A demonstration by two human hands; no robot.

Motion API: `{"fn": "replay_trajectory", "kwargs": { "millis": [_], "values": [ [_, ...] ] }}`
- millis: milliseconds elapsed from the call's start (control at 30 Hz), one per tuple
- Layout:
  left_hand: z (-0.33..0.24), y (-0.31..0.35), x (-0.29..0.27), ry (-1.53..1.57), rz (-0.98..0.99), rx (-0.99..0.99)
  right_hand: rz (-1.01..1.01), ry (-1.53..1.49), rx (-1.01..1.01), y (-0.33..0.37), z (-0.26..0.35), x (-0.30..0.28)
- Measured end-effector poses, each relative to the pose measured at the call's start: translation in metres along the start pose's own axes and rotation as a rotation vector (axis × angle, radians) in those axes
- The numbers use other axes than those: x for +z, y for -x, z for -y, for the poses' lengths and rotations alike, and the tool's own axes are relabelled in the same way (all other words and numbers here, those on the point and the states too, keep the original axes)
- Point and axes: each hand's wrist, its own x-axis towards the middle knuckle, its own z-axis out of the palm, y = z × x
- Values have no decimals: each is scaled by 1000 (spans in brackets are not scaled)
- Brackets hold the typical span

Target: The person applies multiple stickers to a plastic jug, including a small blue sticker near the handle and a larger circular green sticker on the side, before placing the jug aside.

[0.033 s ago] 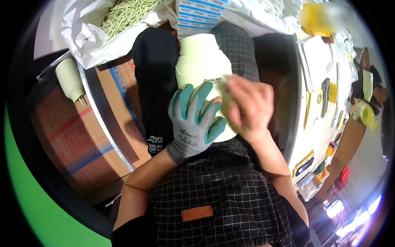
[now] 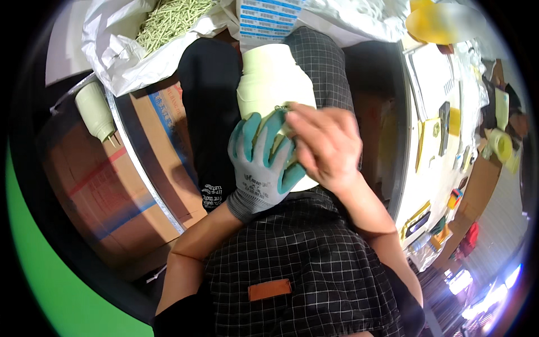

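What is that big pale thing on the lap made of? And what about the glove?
The big pale roll looks like smooth plastic or foam sheet wound up: matte, pale green-white, with soft rounded edges. It could be tape; the picture leaves that open. The glove on the left hand looks like grey knitted fabric with teal rubbery coating on the fingers. The right hand is bare.

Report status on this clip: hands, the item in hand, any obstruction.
Left hand, gloved, wrapped on pale green cylinder in lap. Right hand, bare, pressing its near end. Nothing blocking.
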Motion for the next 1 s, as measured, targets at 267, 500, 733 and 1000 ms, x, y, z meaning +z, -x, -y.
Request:
{"fn": "replay_trajectory", "kwargs": {
  "millis": [267, 500, 733, 1000],
  "values": [
    [27, -44, -40, 82, -375, -78, -252, -447, 374, 33, -12, 37],
    [104, -162, -49, 514, 347, -234, -108, -872, 390, 35, 23, 1],
    [150, -141, -18, 530, 323, -403, -537, -201, 734, 131, -54, -94],
    [-98, -220, 9, 164, 220, 574, -573, 630, 1076, 303, -149, -187]
  ]
}}
